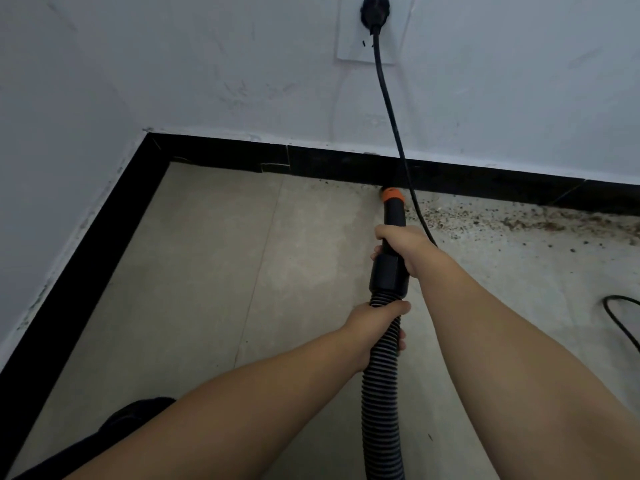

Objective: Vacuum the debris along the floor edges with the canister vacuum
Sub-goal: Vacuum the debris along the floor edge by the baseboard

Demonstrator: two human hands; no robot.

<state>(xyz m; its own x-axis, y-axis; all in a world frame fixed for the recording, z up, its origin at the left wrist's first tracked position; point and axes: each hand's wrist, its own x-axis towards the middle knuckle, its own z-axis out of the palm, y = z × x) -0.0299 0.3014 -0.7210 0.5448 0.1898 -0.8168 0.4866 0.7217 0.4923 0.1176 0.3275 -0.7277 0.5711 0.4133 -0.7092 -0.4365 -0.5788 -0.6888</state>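
Note:
The vacuum's black ribbed hose (381, 386) runs up from the bottom of the view into a black nozzle tube (394, 216) with an orange tip. The tip touches the floor against the black baseboard (221, 155). My right hand (403, 245) grips the nozzle tube just above its wide collar. My left hand (375, 329) grips the ribbed hose just below the collar. Brown crumbly debris (519, 221) lies along the floor edge to the right of the nozzle. The canister itself is out of view.
A black power cord (391, 109) hangs from a plug in the white wall socket (372, 29) and crosses just right of the nozzle. Another cord loop (620, 320) lies on the floor at right. The room corner is at upper left. My dark shoe (138, 415) is at lower left.

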